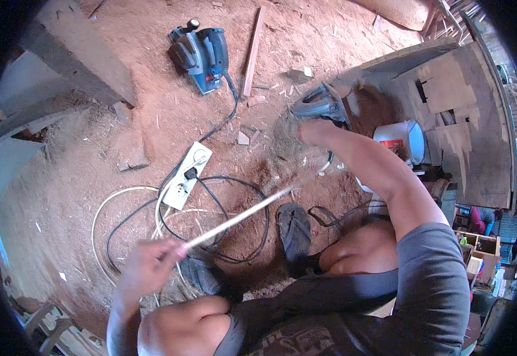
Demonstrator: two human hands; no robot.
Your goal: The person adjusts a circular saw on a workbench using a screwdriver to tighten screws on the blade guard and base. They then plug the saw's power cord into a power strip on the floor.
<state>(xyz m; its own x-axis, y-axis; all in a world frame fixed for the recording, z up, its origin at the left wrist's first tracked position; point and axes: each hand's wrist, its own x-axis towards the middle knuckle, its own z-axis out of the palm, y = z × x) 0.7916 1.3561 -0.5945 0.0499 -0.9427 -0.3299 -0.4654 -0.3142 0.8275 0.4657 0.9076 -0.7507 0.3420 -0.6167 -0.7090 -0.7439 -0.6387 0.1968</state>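
A thin pale wooden strip [243, 222] is pinched in my left hand [155, 265], which is slightly blurred. The strip slants up to the right, its far end smeared by motion below my right forearm. My right hand [314, 132] is stretched out beside a blue-grey power tool [321, 105] on the ground; its fingers are partly hidden and blurred, so their grip cannot be made out. An electric planer [202, 58] with a blue body rests farther off, its black cord running toward a white power strip [188, 177] with plugs in it.
Black and pale cables [105, 222] loop over the dusty ground around my sandals [294, 228]. A white bucket [402, 142] stands by a wooden panel [448, 113] on the right. A reddish wood batten [252, 53] lies beyond, and a heavy timber [80, 53] rises at upper left.
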